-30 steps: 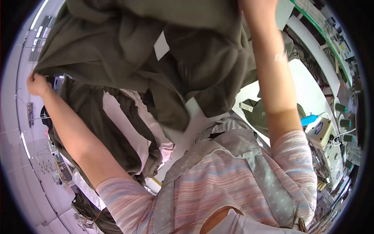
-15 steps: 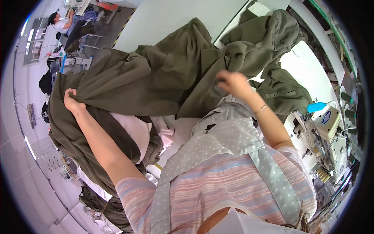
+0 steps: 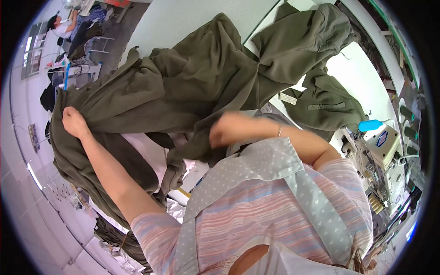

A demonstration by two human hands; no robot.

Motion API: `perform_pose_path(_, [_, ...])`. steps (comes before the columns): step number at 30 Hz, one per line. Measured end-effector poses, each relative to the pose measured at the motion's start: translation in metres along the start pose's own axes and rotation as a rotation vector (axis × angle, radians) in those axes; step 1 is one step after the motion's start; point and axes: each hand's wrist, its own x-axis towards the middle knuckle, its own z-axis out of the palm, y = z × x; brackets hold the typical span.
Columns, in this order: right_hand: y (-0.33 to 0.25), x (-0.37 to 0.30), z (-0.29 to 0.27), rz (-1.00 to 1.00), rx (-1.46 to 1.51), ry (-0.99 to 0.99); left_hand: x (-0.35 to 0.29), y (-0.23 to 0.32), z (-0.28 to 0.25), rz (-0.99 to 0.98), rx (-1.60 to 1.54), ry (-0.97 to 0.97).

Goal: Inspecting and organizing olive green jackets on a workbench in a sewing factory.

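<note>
A large olive-green garment (image 3: 183, 87) lies in folds across the white table and drapes over its left side. My left hand (image 3: 74, 123) is closed on a fold of it at the far left, with that arm stretched out. In front of my chest, my right hand (image 3: 236, 130) is smeared by motion; its fingers look curled round an edge of the same cloth, which is blurred along with it. Another olive-green part with a welt pocket (image 3: 325, 106) lies to the right; whether it joins the rest I cannot tell. Pale pink cloth (image 3: 144, 149) shows under the folds.
A sewing machine (image 3: 382, 142) stands at the right, with a blue object (image 3: 370, 125) on top and green thread spools (image 3: 410, 133) beyond. More dark cloth (image 3: 112, 231) hangs at the lower left. A person (image 3: 62, 27) sits working at the far upper left.
My right hand has swept left and toward my body, and the cloth edge near it has shifted too. My left hand, still gripping, has moved slightly left. More of the pocketed part shows.
</note>
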Motion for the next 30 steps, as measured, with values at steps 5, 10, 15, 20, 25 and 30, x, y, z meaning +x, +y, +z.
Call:
perform_pose_path(5, [0.106, -0.011, -0.113, 0.549, -0.362, 0.886, -0.013, 0.02, -0.002, -0.018, 0.21, -0.042])
perform_pose_path(10, [0.15, 0.028, -0.097, 0.606, -0.603, 0.637, -0.021, 0.025, 0.011, 0.399, 0.452, -0.239])
perform_pose_path(15, [0.161, -0.008, -0.099, 0.427, -0.263, 0.995, -0.125, 0.166, 0.054, 0.838, -0.098, -0.39])
perform_pose_path(20, [0.132, -0.048, -0.114, 0.563, 0.523, 1.058, -0.253, 0.3, 0.121, 0.916, -0.625, -0.512])
perform_pose_path(25, [0.119, -0.072, -0.077, 0.516, 1.121, 0.902, -0.27, 0.336, 0.147, 1.132, -0.263, -0.969])
perform_pose_path(30, [0.099, -0.064, -0.067, 0.52, 1.236, 0.678, -0.248, 0.306, 0.112, 0.75, -0.651, -1.111])
